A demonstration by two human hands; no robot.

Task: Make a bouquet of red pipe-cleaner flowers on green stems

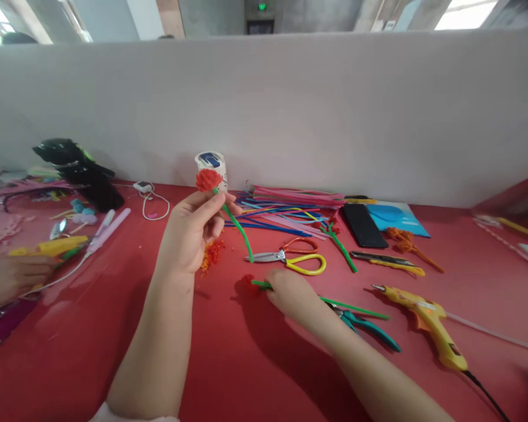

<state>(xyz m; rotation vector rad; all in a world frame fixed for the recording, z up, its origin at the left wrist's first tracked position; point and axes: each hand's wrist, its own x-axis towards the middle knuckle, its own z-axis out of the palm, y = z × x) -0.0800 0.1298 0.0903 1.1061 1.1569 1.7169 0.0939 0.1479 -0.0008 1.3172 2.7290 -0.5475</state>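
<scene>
My left hand [193, 225] is raised above the table and pinches a red pipe-cleaner flower [208, 180] just below its head. Its green stem hangs down and curves to the right. Low over the table, my right hand [286, 289] closes round the green stem of a second red pipe-cleaner flower [248, 283], its head pointing left. The far part of that stem shows beyond my wrist, over teal-handled pliers [369, 331]. Just behind my right hand lie scissors [286, 256] with one red and one yellow handle loop. Orange-red fluff clippings [212, 256] lie beside my left wrist.
Pipe cleaners [286, 214] are heaped by the white partition [264, 111], near a paper cup [220, 164]. A phone [364, 225], a utility knife [381, 258] and a yellow glue gun [426, 319] lie right. At left, another person's hand [20, 278] holds a yellow glue gun.
</scene>
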